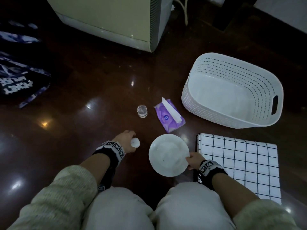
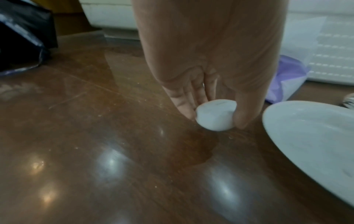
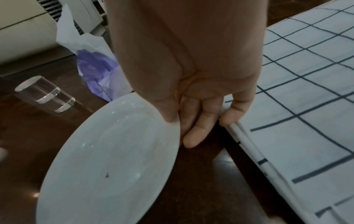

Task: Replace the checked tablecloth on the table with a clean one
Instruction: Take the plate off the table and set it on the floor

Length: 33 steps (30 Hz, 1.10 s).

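Beside the folded checked tablecloth (image 1: pixel 239 165), which lies on the bare dark bench (image 1: pixel 83 97), the right hand (image 1: pixel 193 161) has its grip pinching the white plate (image 1: pixel 167 154) by its rim; left of the plate, the left hand (image 1: pixel 126 138) grips a small white cap-like piece (image 1: pixel 135 142). I judge the cloth still waits to be spread, and whether this is the clean one I cannot tell

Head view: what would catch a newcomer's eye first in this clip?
The white plate at centre, held by its rim in the right hand, stands out against the dark glossy wooden surface. Beside it, the left hand pinches a small white round object close to the wood. To the right lie a folded checked cloth and, beyond it, a white basket.
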Available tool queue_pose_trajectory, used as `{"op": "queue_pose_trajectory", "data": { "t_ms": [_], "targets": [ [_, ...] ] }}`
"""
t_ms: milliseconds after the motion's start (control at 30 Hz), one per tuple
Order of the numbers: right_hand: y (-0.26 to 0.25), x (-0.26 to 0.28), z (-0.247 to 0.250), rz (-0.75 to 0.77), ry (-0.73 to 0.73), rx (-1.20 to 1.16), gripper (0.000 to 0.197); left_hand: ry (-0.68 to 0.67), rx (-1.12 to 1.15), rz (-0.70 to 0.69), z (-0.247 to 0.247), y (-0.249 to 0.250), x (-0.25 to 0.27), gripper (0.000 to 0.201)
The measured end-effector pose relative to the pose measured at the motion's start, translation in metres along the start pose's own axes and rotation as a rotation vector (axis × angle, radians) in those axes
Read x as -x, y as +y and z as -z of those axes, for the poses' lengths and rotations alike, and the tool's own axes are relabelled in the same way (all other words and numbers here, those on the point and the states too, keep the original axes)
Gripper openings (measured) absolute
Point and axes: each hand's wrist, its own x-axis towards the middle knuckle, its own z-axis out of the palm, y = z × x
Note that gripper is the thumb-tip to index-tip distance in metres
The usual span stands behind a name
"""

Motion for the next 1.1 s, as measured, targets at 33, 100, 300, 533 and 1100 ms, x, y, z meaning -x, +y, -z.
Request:
{"op": "queue_pose_trajectory", "data": {
  "t_ms": [33, 100, 300, 533, 1100],
  "targets": [
    [0.001, -0.002, -0.001, -0.009, 0.005, 0.002, 0.024, 0.000, -0.017, 0.004, 0.000, 0.000, -0.002, 0.066],
    [0.005, -0.011, -0.001, -0.011, 0.032, 0.045, 0.022, -0.006, -0.048, -0.001, 0.001, 0.000, -0.005, 0.058],
    [0.000, -0.005, 0.004, 0.030, 0.059, 0.092, 0.045, 0.050, -0.134, -0.011, -0.009, 0.013, -0.010, 0.048],
    [0.023, -0.028, 0.000, 0.155, 0.083, -0.023, 0.087, 0.121, -0.408, -0.096, -0.024, 0.029, -0.018, 0.049],
    [-0.088, 0.184, 0.099, 0.177, 0.064, 0.193, 0.039, -0.020, -0.459, -0.101, 0.127, 0.129, 0.149, 0.027]
  ]
}}
